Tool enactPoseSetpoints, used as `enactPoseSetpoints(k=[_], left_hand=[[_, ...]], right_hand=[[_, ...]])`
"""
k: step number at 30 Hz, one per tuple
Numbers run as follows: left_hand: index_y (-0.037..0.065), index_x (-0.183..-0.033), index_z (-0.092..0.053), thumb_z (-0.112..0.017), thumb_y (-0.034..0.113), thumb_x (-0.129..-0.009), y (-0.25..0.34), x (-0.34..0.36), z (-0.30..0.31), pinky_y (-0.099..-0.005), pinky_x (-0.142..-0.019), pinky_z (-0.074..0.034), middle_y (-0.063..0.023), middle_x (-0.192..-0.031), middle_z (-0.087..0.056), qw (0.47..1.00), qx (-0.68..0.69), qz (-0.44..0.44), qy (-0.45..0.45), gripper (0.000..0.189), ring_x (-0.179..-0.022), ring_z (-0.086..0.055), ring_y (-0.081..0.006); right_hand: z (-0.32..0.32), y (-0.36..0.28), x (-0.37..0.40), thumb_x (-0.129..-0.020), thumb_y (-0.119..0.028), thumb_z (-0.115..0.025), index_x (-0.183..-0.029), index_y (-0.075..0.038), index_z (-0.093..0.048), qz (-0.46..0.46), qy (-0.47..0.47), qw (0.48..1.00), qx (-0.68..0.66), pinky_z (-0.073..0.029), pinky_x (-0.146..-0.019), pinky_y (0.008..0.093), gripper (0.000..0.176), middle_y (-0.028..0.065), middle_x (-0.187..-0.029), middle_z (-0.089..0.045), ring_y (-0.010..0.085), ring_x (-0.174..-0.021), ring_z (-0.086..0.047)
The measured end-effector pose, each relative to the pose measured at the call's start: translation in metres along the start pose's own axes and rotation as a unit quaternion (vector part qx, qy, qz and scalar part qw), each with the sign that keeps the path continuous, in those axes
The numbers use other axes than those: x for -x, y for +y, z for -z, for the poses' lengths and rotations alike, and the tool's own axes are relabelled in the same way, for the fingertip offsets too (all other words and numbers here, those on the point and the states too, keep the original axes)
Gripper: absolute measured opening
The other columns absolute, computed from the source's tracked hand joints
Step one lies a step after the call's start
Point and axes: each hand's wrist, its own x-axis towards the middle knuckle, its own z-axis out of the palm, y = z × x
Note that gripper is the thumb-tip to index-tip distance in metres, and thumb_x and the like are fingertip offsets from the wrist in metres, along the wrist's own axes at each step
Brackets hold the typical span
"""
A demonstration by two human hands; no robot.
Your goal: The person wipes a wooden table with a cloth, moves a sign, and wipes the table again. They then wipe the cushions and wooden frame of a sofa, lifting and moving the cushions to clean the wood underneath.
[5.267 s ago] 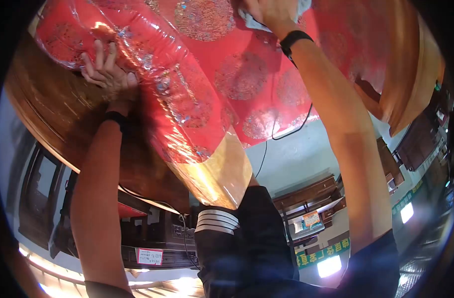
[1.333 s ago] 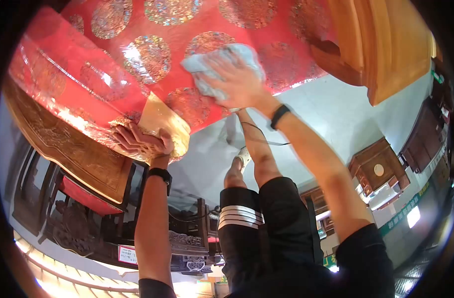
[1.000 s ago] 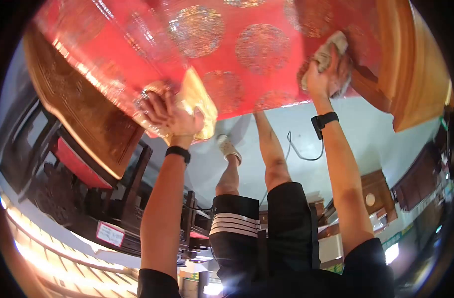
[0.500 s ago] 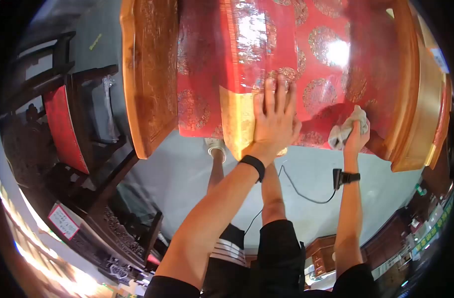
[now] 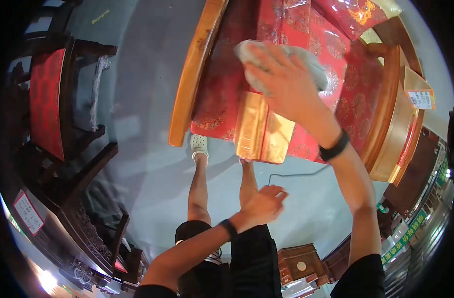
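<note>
My right hand point(image 5: 289, 87), blurred, is pressed over a pale grey cloth point(image 5: 314, 62) on the red patterned seat cushion point(image 5: 348, 107), which has a shiny plastic cover. Gold-coloured end panels of a red armrest or bolster point(image 5: 263, 128) lie just in front of that hand. My left hand point(image 5: 263, 206) hangs in the air above my leg, away from the seat, its fingers curled loosely with nothing visible in them. A wooden arm point(image 5: 197, 74) bounds the seat on the left and another wooden arm point(image 5: 386, 114) on the right.
Dark wooden chairs with a red seat point(image 5: 47, 104) stand at the left. A red pillow point(image 5: 353, 17) with a gold emblem lies at the seat's back right. A thin cable point(image 5: 299, 175) runs over the grey floor point(image 5: 142, 164). A small wooden cabinet point(image 5: 300, 263) is behind me.
My left hand has come off the gold panel and drawn back towards my body. My right hand has moved left and farther onto the seat with the cloth. The view has shifted.
</note>
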Motion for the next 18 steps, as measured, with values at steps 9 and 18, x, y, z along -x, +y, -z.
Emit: enactPoseSetpoints(k=[9,18], left_hand=[[0.001,-0.149,-0.042,-0.075,0.009,-0.078,0.0,-0.097,0.286,-0.0552,-0.102,-0.048,-0.0255,-0.14,-0.052,0.886,-0.3,0.034,0.352,0.079,-0.121,-0.057,-0.0467],[0.003,-0.142,-0.04,-0.072,0.019,-0.084,-0.027,-0.216,0.334,-0.0535,-0.088,-0.056,-0.0269,-0.117,-0.068,0.917,-0.166,0.275,0.237,0.068,-0.102,-0.069,-0.0463]], right_hand=[[-0.026,-0.012,0.001,-0.071,-0.02,-0.075,-0.115,-0.009,-0.071,-0.132,-0.192,0.971,0.056,-0.043,-0.106,0.0499,0.046,0.009,-0.129,-0.063,0.0298,-0.126,-0.057],[0.058,0.07,0.185,-0.083,-0.02,-0.07,-0.132,-0.007,-0.061,-0.552,-0.355,0.755,-0.01,-0.053,-0.093,0.0577,0.052,0.0239,-0.121,-0.068,0.0471,-0.11,-0.066]])
